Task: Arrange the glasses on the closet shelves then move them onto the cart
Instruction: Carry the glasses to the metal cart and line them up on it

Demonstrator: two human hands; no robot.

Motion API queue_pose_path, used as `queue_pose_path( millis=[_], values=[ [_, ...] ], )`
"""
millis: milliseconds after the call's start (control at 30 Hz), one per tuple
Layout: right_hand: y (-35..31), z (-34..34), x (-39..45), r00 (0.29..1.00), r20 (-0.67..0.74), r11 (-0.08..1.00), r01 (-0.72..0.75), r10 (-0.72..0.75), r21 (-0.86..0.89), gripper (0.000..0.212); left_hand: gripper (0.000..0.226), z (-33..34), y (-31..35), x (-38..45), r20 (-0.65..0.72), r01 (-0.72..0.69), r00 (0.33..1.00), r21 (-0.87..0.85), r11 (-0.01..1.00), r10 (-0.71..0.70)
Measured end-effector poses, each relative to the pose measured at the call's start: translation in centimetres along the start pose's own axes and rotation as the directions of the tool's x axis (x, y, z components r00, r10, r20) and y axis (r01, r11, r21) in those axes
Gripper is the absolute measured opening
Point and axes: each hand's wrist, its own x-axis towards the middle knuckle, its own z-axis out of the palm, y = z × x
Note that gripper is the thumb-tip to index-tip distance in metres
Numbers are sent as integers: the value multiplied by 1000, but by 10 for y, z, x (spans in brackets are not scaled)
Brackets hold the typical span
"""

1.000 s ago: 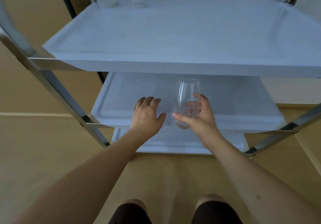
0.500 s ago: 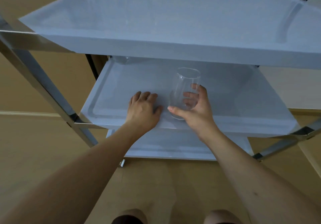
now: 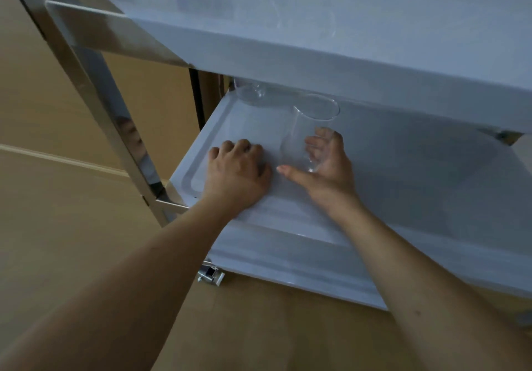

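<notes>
Since half a second ago our view has swung left and dipped, so the top shelf (image 3: 331, 22) of the cart now fills the upper frame and the middle shelf (image 3: 417, 174) lies open below it. Our right hand (image 3: 328, 166) has loosened: the fingers now stand half uncurled beside the clear glass (image 3: 305, 134), thumb stretched out along the shelf, and we cannot tell whether they still touch the glass. The glass stands slightly tilted on the middle shelf, toward its left half. Our left hand (image 3: 236, 172) has stayed on the shelf just beside it, palm down, fingers curled close together. A second glass (image 3: 252, 94) has come into view at the back left corner. The steel frame (image 3: 95, 91) rises at left; a caster (image 3: 211, 274) sits on the tan floor (image 3: 72, 241).
</notes>
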Motion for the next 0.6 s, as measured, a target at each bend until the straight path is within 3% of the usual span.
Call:
queue_pose_path(
  millis=[300,600],
  values=[
    [18,25,63,998,28,998,58,-58,-12,94,53,3,-1,-2,-38,17,999,-39,999,-19],
    [20,50,119,995,30,993,102,-100,-60,105,42,5,-2,-4,-62,9,998,-35,999,-11]
  ],
)
